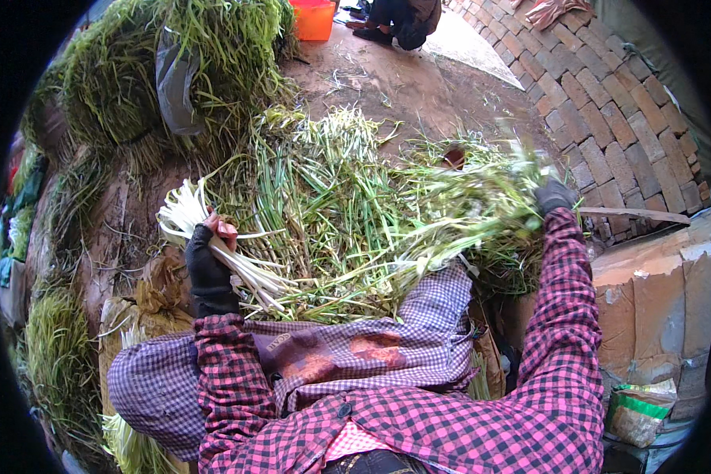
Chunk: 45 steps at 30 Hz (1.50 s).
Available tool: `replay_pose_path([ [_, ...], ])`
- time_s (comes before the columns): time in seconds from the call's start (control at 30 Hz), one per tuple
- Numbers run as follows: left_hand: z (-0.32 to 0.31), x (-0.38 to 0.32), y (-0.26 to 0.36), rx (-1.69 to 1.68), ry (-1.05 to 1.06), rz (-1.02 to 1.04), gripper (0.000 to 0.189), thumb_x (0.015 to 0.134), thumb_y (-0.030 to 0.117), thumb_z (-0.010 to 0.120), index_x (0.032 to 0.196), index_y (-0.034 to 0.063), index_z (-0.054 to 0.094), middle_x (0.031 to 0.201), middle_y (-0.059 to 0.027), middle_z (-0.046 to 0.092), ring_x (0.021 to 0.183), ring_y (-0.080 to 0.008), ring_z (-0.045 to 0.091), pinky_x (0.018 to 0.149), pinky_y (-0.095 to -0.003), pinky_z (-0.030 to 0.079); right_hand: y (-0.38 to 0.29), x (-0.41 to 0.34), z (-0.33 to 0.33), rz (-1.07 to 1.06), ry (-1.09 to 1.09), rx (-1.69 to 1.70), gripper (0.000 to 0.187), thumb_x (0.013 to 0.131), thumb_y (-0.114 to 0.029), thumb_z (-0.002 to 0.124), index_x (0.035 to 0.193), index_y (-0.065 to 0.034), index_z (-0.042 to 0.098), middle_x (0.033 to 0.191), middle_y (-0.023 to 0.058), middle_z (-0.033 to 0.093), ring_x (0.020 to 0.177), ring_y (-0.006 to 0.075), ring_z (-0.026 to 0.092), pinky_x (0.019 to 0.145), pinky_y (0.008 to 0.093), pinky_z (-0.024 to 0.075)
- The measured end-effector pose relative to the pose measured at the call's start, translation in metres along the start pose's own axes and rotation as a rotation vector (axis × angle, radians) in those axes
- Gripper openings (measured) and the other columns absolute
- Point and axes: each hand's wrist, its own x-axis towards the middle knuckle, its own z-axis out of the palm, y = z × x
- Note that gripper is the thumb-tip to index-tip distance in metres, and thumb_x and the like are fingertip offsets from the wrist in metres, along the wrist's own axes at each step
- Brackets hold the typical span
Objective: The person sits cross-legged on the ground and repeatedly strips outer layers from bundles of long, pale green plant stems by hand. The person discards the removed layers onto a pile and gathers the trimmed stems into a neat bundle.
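My left hand (pixel 213 237), in a dark fingerless glove, grips a bunch of slender white-stemmed leafy vegetables (pixel 255 269). The white ends fan out above my fist, and the stems slope down to the right above my lap. My right hand (pixel 554 192), also gloved, is stretched out to the right and closed on a tangle of loose green leaves (pixel 497 195). Those leaves are blurred, and my right fingertips are hidden. Between my hands lies a wide layer of green stalks (pixel 320 207), reaching up to the checked cloth (pixel 355 349) over my lap.
Tall bundles of greens (pixel 112 89) stand at the far left, with more bunches (pixel 59 343) nearer. An orange container (pixel 313 21) and a crouching person (pixel 400 23) are at the back. Brick paving (pixel 616 118) lies on the right, above a worn cardboard box (pixel 646 284) and a plastic packet (pixel 640 412).
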Motion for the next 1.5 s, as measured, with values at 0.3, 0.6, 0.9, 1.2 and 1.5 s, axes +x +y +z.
replay_pose_path([
  [0.3, -0.003, 0.004, -0.015, 0.083, 0.02, -0.034, 0.024, 0.081, 0.013, 0.052, 0.102, 0.0016, 0.048, 0.06, -0.0037, 0.049, 0.056, -0.0168, 0.052, 0.049, -0.0258, 0.042, -0.228, -0.169, 0.095, -0.783, -0.251, 0.763, 0.063, 0.064, -0.035, 0.069, 0.116, -0.0076, 0.045, 0.112, 0.0152, 0.05, 0.107, 0.0282, 0.046, 0.092, 0.0352, 0.0357],
  [0.6, -0.009, 0.005, -0.009, 0.083, 0.074, -0.011, 0.02, 0.081, 0.014, 0.052, 0.096, 0.0015, 0.05, 0.06, -0.0034, 0.049, 0.057, -0.0158, 0.052, 0.046, -0.0226, 0.039, -0.298, -0.284, 0.11, -0.909, -0.891, 0.109, 0.051, 0.068, -0.037, 0.056, 0.106, -0.0034, 0.053, 0.102, 0.017, 0.057, 0.097, 0.0286, 0.055, 0.082, 0.0373, 0.0433],
  [0.9, -0.005, 0.002, -0.008, 0.024, 0.004, -0.012, 0.022, 0.081, 0.013, 0.053, 0.101, 0.0037, 0.049, 0.061, -0.0027, 0.048, 0.058, -0.0163, 0.052, 0.048, -0.0244, 0.042, -0.282, -0.217, 0.131, -0.309, -0.495, 0.207, 0.069, 0.068, -0.044, 0.062, 0.12, -0.0069, 0.038, 0.115, 0.0153, 0.048, 0.101, 0.0254, 0.052, 0.083, 0.0355, 0.0423],
  [1.2, -0.003, 0.004, -0.006, 0.033, 0.001, -0.012, 0.02, 0.081, 0.015, 0.054, 0.098, 0.0046, 0.05, 0.061, -0.0011, 0.05, 0.059, -0.0149, 0.054, 0.047, -0.0233, 0.04, -0.298, -0.305, 0.132, -0.688, -0.966, 0.196, 0.067, 0.067, -0.046, 0.059, 0.114, -0.0005, 0.045, 0.105, 0.0209, 0.055, 0.098, 0.0302, 0.054, 0.083, 0.0364, 0.0426],
  [1.5, 0.006, -0.004, 0.004, 0.025, 0.026, 0.04, 0.019, 0.08, 0.015, 0.054, 0.096, 0.0037, 0.049, 0.062, -0.0019, 0.05, 0.055, -0.0141, 0.053, 0.043, -0.0226, 0.039, -0.279, -0.268, 0.056, -0.744, -0.742, 0.492, 0.05, 0.069, -0.033, 0.058, 0.109, -0.0064, 0.044, 0.094, 0.0212, 0.057, 0.089, 0.0342, 0.056, 0.076, 0.0411, 0.0432],
])
